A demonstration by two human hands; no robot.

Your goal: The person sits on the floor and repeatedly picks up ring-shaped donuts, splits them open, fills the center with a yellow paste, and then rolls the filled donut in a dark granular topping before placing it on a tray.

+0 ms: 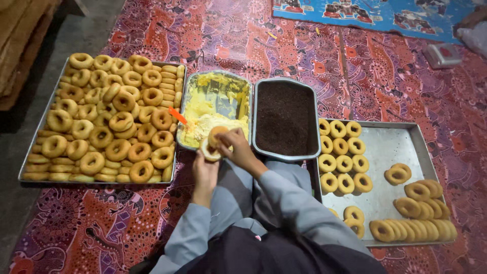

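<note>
The doughnut [212,143] sits at the cream tray's [188,96] six o'clock edge, flat in the left hand [204,171], apparently split. The right hand [237,146], at three o'clock, pinches its top half.

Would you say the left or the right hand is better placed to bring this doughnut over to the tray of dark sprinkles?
Probably the right hand: it grips the doughnut from above, right beside the sprinkle tray. The left hand sits beneath, farther from it.

two trays [401,133], two tubs [285,155], two hands [223,152]
</note>
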